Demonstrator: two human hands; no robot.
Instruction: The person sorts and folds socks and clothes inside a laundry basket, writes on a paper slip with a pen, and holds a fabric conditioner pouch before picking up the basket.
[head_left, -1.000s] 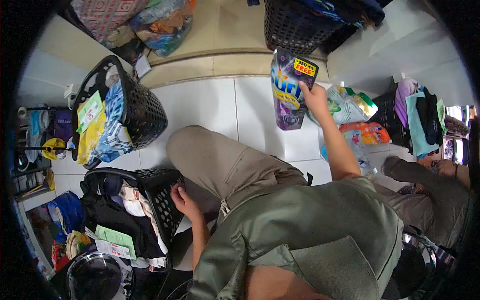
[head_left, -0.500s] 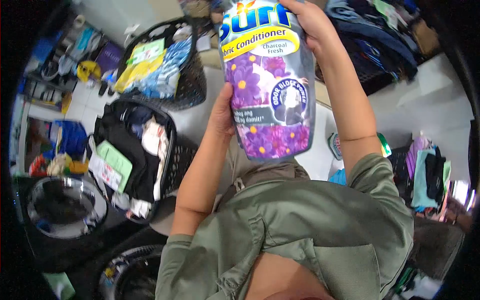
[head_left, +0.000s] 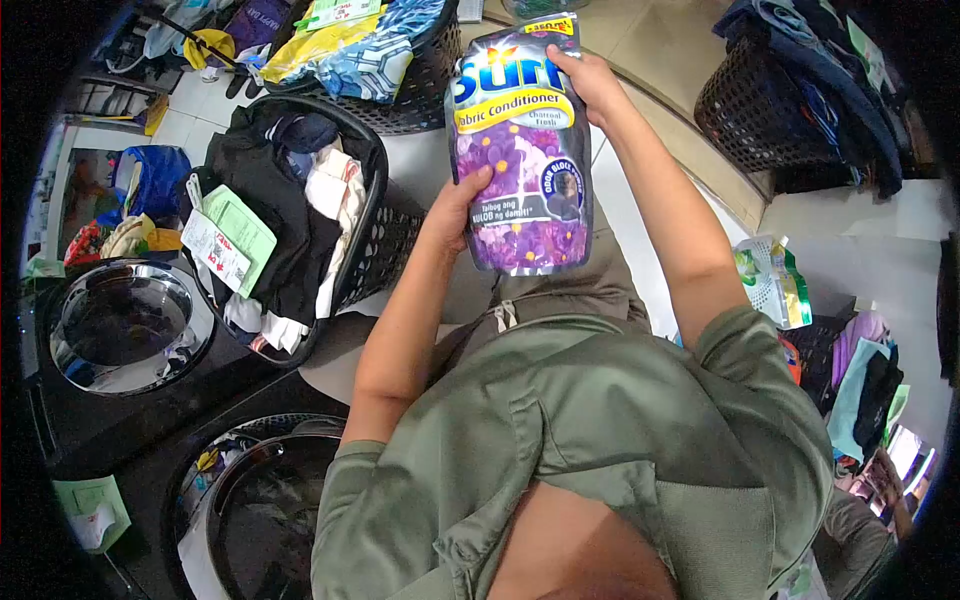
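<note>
A purple and grey fabric conditioner pouch [head_left: 520, 160] is held up in front of my green shirt, its printed front facing me. My left hand [head_left: 458, 212] grips its lower left edge, thumb on the front. High on the right edge, near the top seal, my right hand [head_left: 588, 85] clasps it with the thumb over the front. The fingers behind the pouch are hidden from view.
To the left stands a black basket [head_left: 385, 235] heaped with dark clothes and a green paper tag [head_left: 240, 225]. Round washer doors [head_left: 130, 325] lie below it. Another laundry basket [head_left: 425, 105] is behind, and one with jeans [head_left: 745, 110] stands far right.
The pouch now appears smaller and farther from the camera, with its top seal in view. Both hands still hold it. The view has shifted, bringing the right-hand basket more into sight.
</note>
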